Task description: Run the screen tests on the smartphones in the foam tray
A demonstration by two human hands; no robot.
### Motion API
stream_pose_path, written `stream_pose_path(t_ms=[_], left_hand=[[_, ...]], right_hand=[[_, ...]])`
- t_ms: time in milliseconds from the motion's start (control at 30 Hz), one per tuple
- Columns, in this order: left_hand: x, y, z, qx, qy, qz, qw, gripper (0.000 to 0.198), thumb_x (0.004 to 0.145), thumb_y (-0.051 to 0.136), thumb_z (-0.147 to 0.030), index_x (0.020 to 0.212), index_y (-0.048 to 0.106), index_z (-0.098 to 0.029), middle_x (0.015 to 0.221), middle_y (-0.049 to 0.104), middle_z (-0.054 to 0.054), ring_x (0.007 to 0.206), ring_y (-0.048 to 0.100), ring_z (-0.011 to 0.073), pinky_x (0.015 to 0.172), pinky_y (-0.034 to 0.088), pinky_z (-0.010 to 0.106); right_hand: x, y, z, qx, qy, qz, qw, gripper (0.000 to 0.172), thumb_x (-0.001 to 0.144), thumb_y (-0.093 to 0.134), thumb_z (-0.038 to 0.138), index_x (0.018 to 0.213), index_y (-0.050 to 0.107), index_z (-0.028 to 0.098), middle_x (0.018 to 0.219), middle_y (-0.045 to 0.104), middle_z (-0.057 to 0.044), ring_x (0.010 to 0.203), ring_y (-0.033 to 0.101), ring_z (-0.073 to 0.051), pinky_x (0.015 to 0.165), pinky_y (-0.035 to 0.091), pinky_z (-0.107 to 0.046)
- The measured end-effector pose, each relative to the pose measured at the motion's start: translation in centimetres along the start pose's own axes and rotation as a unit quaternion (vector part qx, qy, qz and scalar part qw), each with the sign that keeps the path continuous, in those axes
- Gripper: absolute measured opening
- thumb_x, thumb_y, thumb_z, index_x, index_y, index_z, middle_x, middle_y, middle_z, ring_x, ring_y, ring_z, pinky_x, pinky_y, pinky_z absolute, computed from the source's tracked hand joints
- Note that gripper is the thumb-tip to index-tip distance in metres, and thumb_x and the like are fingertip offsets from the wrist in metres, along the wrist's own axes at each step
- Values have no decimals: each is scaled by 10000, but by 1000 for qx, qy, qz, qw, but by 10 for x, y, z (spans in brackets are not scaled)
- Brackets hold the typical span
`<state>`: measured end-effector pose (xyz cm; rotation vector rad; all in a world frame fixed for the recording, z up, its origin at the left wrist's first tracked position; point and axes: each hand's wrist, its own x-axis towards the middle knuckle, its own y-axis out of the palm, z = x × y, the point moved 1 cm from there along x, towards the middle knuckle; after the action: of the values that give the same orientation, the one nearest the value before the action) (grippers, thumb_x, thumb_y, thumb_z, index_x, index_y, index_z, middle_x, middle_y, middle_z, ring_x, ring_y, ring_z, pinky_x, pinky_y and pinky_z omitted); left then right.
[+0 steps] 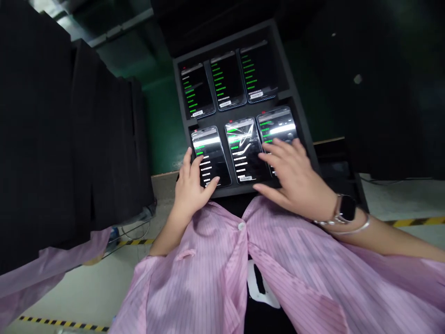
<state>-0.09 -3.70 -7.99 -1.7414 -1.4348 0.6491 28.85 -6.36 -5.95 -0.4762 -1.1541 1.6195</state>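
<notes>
Several smartphones lie face up in two rows in a black tray point(239, 110), their lit screens listing green and white text. My left hand point(191, 188), fingers spread, rests at the lower left edge of the near-left phone point(217, 162). My right hand point(295, 181) is spread over the near-right phone point(278, 121), covering its lower part. Its thumb reaches toward the bottom of the near-middle phone point(247, 160), whose screen shows a wrinkled, shiny film glare. In the far row are a left phone point(198, 95), a middle phone point(228, 83) and a right phone point(259, 69).
Dark padded panels point(104, 139) stand on the left, and a dark surface point(389, 93) fills the right. A green surface point(162, 130) shows beyond the tray's left side. Yellow-and-black tape point(417, 221) marks the floor. At lower left is another person's pink sleeve point(62, 260).
</notes>
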Motion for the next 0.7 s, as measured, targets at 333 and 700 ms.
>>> stream_pose_path(t_ms=[333,700], left_hand=[[71,-30,-23,-49,69,-80,993,732,969,607,-739,1545,498,-301,1715,402,108,1647,282,382,1363,221,604],[190,39,6,-122,73,-94,985,528,869,754,-672,1310,715,-384,1615,541,-2,1706,27,339,1398,-21,646]], right_hand=[[56,-62,-35,-28,-8,-138,990,426,1061,465,361,1470,523,256,1526,569,-152,1526,461,-358,1312,323,-630],[170,1,-78,-86,98,-57,990,563,1033,565,203,1546,416,26,1731,311,-218,1647,142,-431,1309,76,-704]])
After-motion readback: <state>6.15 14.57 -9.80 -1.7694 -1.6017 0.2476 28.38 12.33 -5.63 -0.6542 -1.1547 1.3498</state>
